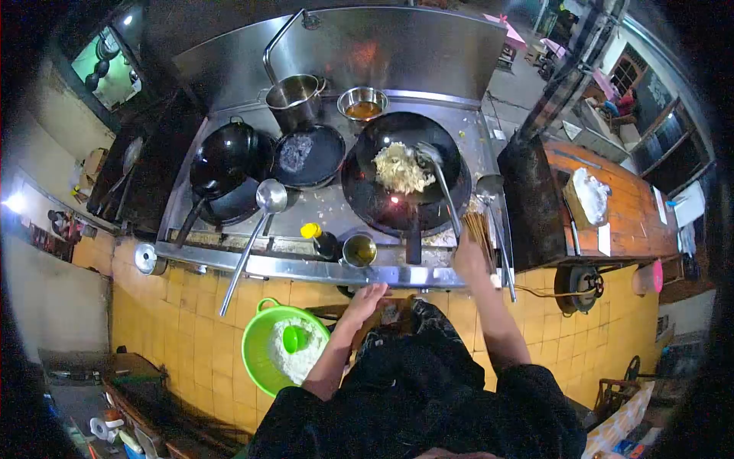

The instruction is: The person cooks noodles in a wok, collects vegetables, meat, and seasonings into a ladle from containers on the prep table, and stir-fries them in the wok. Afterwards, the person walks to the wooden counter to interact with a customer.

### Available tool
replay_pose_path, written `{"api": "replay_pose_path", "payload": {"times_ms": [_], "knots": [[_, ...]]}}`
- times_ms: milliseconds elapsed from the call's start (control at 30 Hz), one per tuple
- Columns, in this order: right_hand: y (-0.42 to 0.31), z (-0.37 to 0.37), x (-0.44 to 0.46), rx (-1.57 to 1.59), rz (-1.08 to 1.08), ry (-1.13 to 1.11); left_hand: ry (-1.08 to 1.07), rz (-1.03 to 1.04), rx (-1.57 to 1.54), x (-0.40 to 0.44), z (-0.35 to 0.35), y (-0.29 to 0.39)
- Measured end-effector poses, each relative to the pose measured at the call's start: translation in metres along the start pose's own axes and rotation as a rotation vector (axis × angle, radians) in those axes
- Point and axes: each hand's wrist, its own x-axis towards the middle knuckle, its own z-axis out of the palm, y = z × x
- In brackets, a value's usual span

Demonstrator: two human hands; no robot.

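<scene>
My right hand [469, 262] is closed around the handle of a long metal wok spatula [444, 187], whose head rests in the black wok [382, 208]. Against the spatula head lies a heap of pale, shredded-looking food [401, 170]; its exact kind is unclear. My left hand [368, 301] is just in front of the stove's front edge, fingers stretched out and nothing in them. Nearest to it on the stove are a metal cup of yellowish liquid [359, 250] and a dark bottle with a yellow cap [326, 243]. The wok's own handle [414, 241] points toward me, untouched.
A ladle [271, 196] lies across the stove's front edge. Behind stand a covered wok [223, 157], a flat pan [310, 156], a tall pot [294, 100] and a bowl of brown liquid [362, 104]. A green basin [260, 348] of white powder stands left; a wooden table [634, 206] right.
</scene>
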Motion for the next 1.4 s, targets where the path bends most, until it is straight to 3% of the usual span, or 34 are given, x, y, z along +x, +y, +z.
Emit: {"api": "replay_pose_path", "payload": {"times_ms": [133,200,233,300,367,400,433,500,533,567,633,667,700,767,833,867,967,1000,1100,1233,1300,1400], "knots": [[-0.009,0.027,0.002,0.141,0.035,0.037,0.006,0.024,0.003,0.037,0.025,0.017],[-0.015,-0.012,0.011,0.68,0.164,-0.328,0.024,-0.004,0.084,0.067,0.037,0.017],[-0.013,-0.029,0.014,0.734,0.166,-0.338,0.042,-0.024,0.162,0.083,0.042,0.015],[0.004,-0.046,0.005,0.352,-0.297,-0.013,0.099,-0.067,0.149,0.103,0.05,0.015],[0.003,-0.07,-0.015,0.269,-0.292,-0.025,0.135,-0.116,0.297,0.109,0.055,0.034],[0.004,-0.076,-0.023,0.189,-0.294,-0.03,0.131,-0.011,0.504,0.106,0.056,0.051],[0.004,-0.076,-0.022,0.187,-0.301,-0.027,0.136,-0.007,0.502,0.128,0.055,0.033],[-0.004,-0.069,-0.019,-0.077,-0.112,-0.185,-0.005,-0.109,0.042,0.187,0.049,-0.021],[-0.012,-0.057,-0.012,-0.021,-0.113,-0.21,-0.136,-0.012,-0.176,0.167,0.053,0.013],[-0.013,-0.026,0.001,-0.066,0.004,-0.207,-0.13,-0.006,-0.18,0.173,0.056,0.018],[-0.013,-0.014,0.008,-0.007,-0.164,-0.126,-0.297,-0.161,-0.602,0.18,0.058,0.018],[0.006,-0.024,0.015,0.03,-0.221,-0.139,-0.273,-0.135,-0.748,0.184,0.07,0.016],[0.028,-0.045,0.02,0.067,-0.278,-0.157,0.052,-0.126,-0.519,0.176,0.089,0.029],[0.026,-0.129,0.002,-0.011,-0.233,-0.204,0.173,-0.236,-0.587,0.102,0.128,0.125],[0.032,-0.163,-0.01,-0.066,-0.245,-0.115,-0.239,-0.123,-0.961,0.077,0.136,0.153],[0.031,-0.168,-0.01,-0.06,-0.246,-0.117,-0.29,-0.281,-1.117,0.054,0.138,0.174],[0.033,-0.175,-0.013,-0.031,-0.363,-0.269,-0.312,-0.29,-0.935,0.077,0.108,0.155],[0.034,-0.175,-0.016,-0.028,-0.37,-0.293,-0.242,-0.169,-0.824,0.097,0.098,0.128],[0.029,-0.17,-0.031,-0.104,-0.319,-0.26,0.158,-0.25,-0.467,0.088,0.131,0.09],[0.032,-0.166,-0.031,-0.184,-0.318,-0.153,-0.125,-0.277,-0.629,0.006,0.174,0.134],[0.038,-0.16,-0.036,-0.19,-0.344,-0.176,-0.051,-0.339,-0.561,0.034,0.156,0.139],[0.068,-0.121,-0.031,-0.331,-0.337,-0.121,0.051,-0.162,-0.571,0.087,0.119,0.104]]}}
